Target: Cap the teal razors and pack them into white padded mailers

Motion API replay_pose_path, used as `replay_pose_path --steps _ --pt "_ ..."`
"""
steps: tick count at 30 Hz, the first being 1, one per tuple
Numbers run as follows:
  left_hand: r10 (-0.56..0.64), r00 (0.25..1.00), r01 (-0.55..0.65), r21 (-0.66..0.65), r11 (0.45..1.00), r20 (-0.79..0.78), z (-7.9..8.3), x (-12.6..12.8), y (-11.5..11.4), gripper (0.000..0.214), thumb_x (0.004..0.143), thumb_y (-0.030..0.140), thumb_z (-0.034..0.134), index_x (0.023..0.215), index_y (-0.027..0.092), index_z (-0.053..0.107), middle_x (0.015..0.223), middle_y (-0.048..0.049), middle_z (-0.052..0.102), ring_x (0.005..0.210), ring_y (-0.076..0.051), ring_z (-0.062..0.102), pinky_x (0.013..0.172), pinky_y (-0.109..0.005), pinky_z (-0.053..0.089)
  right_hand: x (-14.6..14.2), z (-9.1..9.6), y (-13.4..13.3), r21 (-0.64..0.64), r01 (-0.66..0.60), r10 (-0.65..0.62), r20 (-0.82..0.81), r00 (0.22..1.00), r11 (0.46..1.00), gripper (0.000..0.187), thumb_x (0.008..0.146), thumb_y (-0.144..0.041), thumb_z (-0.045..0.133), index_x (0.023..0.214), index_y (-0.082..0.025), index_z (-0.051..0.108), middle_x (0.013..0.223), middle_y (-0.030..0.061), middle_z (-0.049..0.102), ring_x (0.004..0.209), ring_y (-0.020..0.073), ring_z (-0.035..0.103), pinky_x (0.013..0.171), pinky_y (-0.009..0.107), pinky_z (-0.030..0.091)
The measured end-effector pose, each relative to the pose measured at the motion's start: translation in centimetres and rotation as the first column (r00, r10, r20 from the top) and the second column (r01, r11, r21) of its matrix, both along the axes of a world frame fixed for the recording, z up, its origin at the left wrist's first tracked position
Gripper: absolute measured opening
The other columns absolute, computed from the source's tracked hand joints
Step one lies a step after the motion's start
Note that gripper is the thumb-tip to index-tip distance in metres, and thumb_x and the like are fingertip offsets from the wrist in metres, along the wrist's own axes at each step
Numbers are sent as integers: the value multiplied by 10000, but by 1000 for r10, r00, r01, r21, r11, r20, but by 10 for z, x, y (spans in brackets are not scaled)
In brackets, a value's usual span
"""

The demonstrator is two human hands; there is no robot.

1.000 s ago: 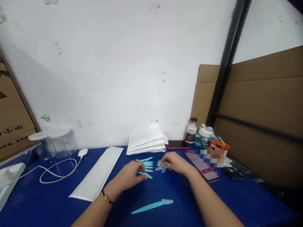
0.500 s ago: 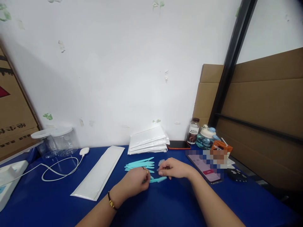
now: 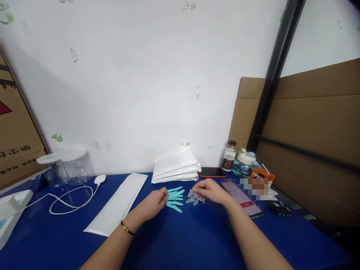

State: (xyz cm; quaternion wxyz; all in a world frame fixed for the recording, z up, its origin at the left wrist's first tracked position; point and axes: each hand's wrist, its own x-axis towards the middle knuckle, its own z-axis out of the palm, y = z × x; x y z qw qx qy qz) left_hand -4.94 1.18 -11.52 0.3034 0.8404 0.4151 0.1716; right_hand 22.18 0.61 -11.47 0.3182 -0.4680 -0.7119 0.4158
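Note:
Several slim turquoise eyebrow razors (image 3: 176,194) lie in a fanned pile on the blue table. My left hand (image 3: 156,203) is over the pile's left end, fingers closed around the razors' ends; the fingertips are partly hidden. To the right lies a small heap of translucent plastic caps (image 3: 193,198). My right hand (image 3: 209,190) reaches over that heap from the right, thumb and fingers pinched at a cap. A gap of bare table separates the two hands.
A long white padded envelope (image 3: 116,206) lies to the left, and a stack of white envelopes (image 3: 176,167) stands behind. A phone (image 3: 244,199), a dark phone (image 3: 212,172), a bottle (image 3: 229,156) and a drink carton (image 3: 261,176) are at right. Clear jars (image 3: 75,168) and a white cable (image 3: 70,207) lie left.
The single razor that lay between my hands is no longer there. My left hand has moved left and up over the pile; my right hand has shifted slightly right and up at the caps.

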Motion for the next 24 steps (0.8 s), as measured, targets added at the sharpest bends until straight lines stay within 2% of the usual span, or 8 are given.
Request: replay_pose_path --steps 2,5,9,12,16,24 --pt "20 997 -15 -57 998 75 -4 -2 6 200 880 351 309 826 199 429 709 20 494 605 -112 446 565 -222 354 0 -3 4 28 43 -42 -52 998 999 403 764 -467 587 897 -104 704 624 41 627 449 88 516 461 211 417" --pt "25 992 -19 -51 999 124 -6 -2 10 246 872 414 338 842 196 450 690 35 455 601 -107 392 559 -217 333 -7 -10 8 54 96 -87 -149 985 994 401 730 -444 635 949 -116 709 648 50 638 523 113 564 509 229 443" --pt "4 994 -1 -25 1000 107 -2 1 8 334 851 509 378 847 188 471 645 52 379 581 -99 333 532 -208 292 -17 -14 7 56 179 -153 -313 937 982 392 681 -419 697 935 -121 710 641 50 650 596 145 611 585 264 480" --pt "-8 996 7 16 1000 92 1 1 6 355 879 501 323 790 186 463 660 44 416 605 -100 372 566 -211 314 -19 -10 4 63 218 -179 -375 909 974 389 670 -407 714 936 -125 702 643 54 668 642 166 637 617 281 492" --pt "5 996 -9 43 999 93 3 -1 7 382 908 466 251 706 187 417 663 35 462 619 -101 417 610 -219 343 -20 -9 2 56 193 -158 -379 912 980 390 658 -407 727 918 -119 691 671 68 688 678 193 660 638 311 509" --pt "10 999 -13 78 997 46 0 1 10 380 907 462 242 722 186 427 662 32 456 618 -102 420 605 -214 351 -26 -13 2 21 111 -94 -384 918 994 415 633 -415 745 918 -117 691 683 63 700 692 193 671 709 351 529"
